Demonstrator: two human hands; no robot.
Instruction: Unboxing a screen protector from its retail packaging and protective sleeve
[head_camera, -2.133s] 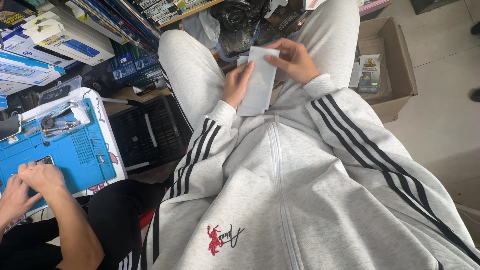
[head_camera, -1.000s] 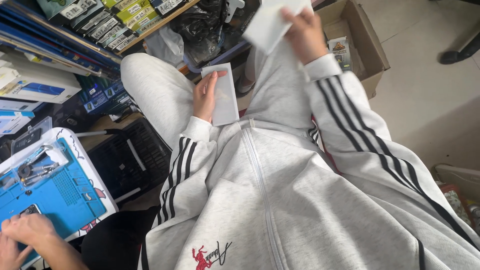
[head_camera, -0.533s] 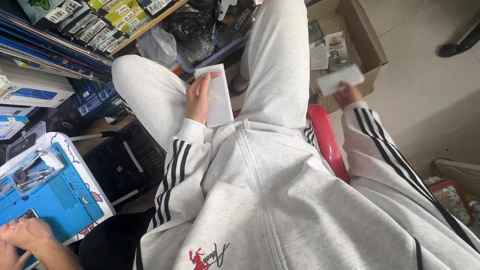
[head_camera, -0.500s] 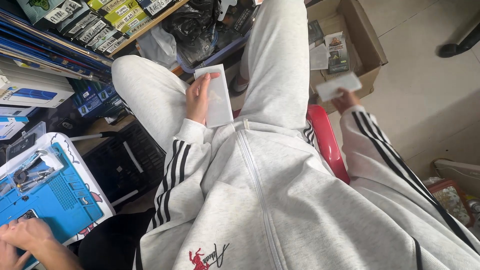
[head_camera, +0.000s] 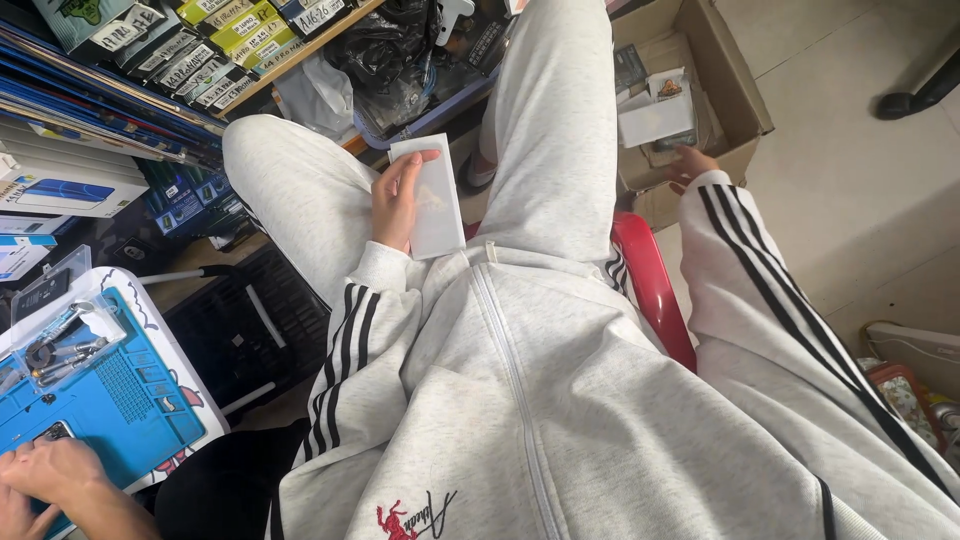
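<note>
Fingers of my left hand (head_camera: 398, 200) gripped a flat white package (head_camera: 432, 197) on my lap; my right hand (head_camera: 690, 162) hovered open over the cardboard box (head_camera: 735, 90), another white package (head_camera: 655, 120) already inside.

In the middle of the frame the left hand (head_camera: 397, 197) holds a flat white packet (head_camera: 432, 196) upright against the lap, thumb side on its left edge, fingertips at its top. At upper right the right hand (head_camera: 690, 165) reaches to the front edge of an open cardboard box (head_camera: 735, 75) on the floor, just below a white card (head_camera: 655, 120) lying inside it (whether fingers touch the card cannot be told). At lower left another person's hands (head_camera: 45, 480) rest on a blue mat (head_camera: 95, 405).
</note>
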